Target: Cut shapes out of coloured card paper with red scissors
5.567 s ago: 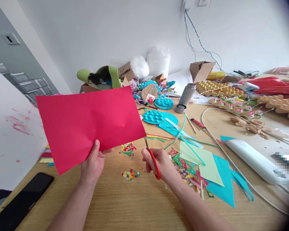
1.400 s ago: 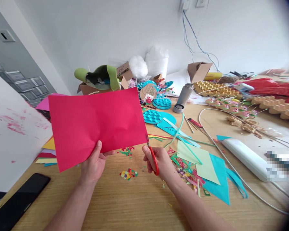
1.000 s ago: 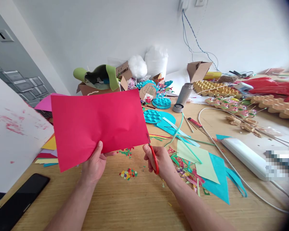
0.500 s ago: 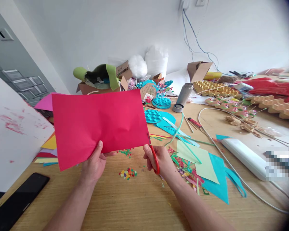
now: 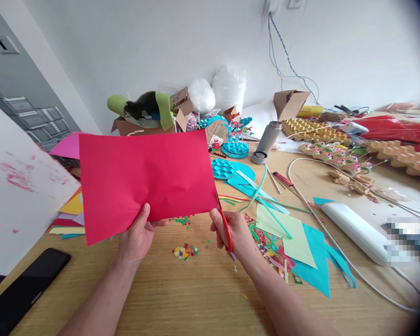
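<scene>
A large sheet of red paper [image 5: 147,172] is held up above the table, slightly creased near its lower middle. My left hand [image 5: 139,235] grips its lower edge, thumb in front and fingers behind. In my right hand [image 5: 233,233] are red-handled scissors [image 5: 227,233], their blades pointing up along the sheet's right edge near its lower right corner. Below the sheet lie a small heap of coloured paper dots [image 5: 185,251] and some green and red bits [image 5: 182,221].
Right of my hands lie paper scraps [image 5: 271,247], pale green paper [image 5: 297,240] and blue paper [image 5: 315,270]. A white power strip [image 5: 357,233] and its cable are farther right. A black phone [image 5: 28,289] lies front left. A grey bottle [image 5: 268,140] leans at the back.
The red sheet and both hands appear almost in the same place. The view has shifted slightly, and the scissors stay at the sheet's right edge.
</scene>
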Demonstrator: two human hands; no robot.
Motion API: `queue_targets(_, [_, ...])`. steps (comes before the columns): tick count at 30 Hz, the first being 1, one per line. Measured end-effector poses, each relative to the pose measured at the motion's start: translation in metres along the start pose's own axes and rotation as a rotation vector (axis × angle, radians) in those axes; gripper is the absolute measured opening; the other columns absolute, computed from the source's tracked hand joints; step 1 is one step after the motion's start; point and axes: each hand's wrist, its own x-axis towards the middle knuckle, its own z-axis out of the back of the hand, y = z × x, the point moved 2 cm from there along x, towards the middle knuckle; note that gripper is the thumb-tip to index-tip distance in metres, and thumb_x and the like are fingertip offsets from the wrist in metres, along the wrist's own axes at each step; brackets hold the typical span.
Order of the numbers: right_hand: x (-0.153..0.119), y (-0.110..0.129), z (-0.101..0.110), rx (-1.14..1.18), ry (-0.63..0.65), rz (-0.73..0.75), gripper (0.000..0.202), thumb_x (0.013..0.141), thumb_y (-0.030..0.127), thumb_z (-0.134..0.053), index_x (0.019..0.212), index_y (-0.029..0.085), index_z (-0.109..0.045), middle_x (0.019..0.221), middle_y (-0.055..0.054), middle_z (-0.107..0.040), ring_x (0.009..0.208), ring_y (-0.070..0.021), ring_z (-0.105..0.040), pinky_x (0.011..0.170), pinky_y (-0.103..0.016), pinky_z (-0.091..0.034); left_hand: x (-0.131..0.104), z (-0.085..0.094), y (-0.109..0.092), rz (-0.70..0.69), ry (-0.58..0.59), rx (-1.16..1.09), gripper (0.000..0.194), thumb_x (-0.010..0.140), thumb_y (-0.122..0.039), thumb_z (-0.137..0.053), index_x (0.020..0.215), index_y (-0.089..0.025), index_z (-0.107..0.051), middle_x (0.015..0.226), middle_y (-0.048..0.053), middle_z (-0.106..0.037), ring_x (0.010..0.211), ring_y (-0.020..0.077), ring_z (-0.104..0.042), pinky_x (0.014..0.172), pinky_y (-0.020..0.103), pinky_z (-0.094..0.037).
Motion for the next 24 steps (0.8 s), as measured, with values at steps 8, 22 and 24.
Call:
queue_targets(8, [-0.0015, 0.0006, 0.0000, 0.019, -0.002, -0.047, 0.062, 0.078, 0.074, -0.049, 0.054, 0.017, -0.052, 0.031, 0.002, -0.046, 0.027, -0.0087, -0.044, 0.030, -0.017, -0.028, 0.0009, 0.0017, 0.0010, -0.007, -0.018, -0.037, 0.053, 0.060, -0.029, -0.083, 0.110, -0.026, -0.065, 0.112, 0.001, -0.071, 0.078, 0.0178, -0.070, 0.049, 0.021, -0.059])
queue_targets(22, [0.0020, 0.0000, 0.0030, -0.030, 0.001, -0.002, 0.063, 0.080, 0.075, -0.043, 0.059, 0.017, -0.056, 0.037, -0.001, -0.055, 0.030, -0.0086, -0.044, 0.035, -0.019, -0.031, 0.0020, 0.0062, 0.0054, 0.072, 0.032, -0.047, 0.046, 0.063, -0.028, -0.081, 0.107, -0.026, -0.068, 0.100, 0.001, -0.074, 0.072, 0.0175, -0.070, 0.047, 0.022, -0.058])
queue_targets(24, [0.0013, 0.0016, 0.0033, -0.027, -0.006, 0.001, 0.064, 0.080, 0.075, -0.043, 0.059, 0.016, -0.056, 0.037, -0.001, -0.054, 0.031, -0.0089, -0.045, 0.036, -0.019, -0.032, 0.0018, 0.0071, 0.0053, 0.068, 0.030, -0.052, 0.048, 0.063, -0.027, -0.081, 0.109, -0.028, -0.067, 0.107, -0.001, -0.073, 0.076, 0.0167, -0.070, 0.046, 0.020, -0.058])
